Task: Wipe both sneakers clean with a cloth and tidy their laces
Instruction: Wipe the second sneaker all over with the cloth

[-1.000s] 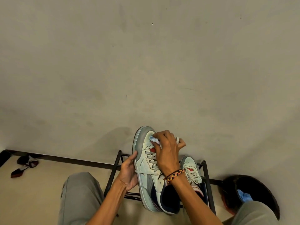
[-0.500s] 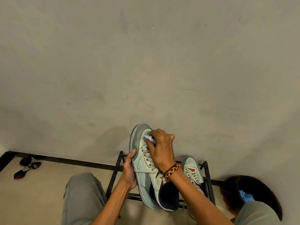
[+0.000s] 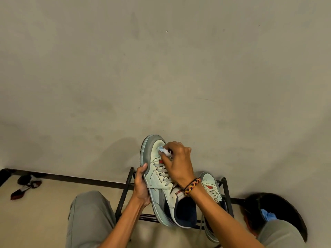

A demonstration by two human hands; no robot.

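Observation:
A pale green-white sneaker (image 3: 157,178) with a grey toe cap and navy lining is held up in front of me, toe pointing away. My left hand (image 3: 141,187) grips its left side along the sole. My right hand (image 3: 179,163), with a braided bracelet at the wrist, pinches a small white cloth (image 3: 163,151) and presses it on the toe box just above the laces. The second sneaker (image 3: 212,190) rests on the black metal rack (image 3: 125,192) behind my right forearm, mostly hidden, one lace hanging down.
A plain grey wall fills the upper view. A dark round bin (image 3: 279,210) holding something blue (image 3: 267,214) stands at the lower right. Dark sandals (image 3: 25,185) lie on the beige floor at the left, by the black skirting. My knees in grey trousers frame the rack.
My right hand has slid the cloth leftward across the toe box, from its right edge toward the middle. My left hand keeps its grip and the sneaker sits slightly higher.

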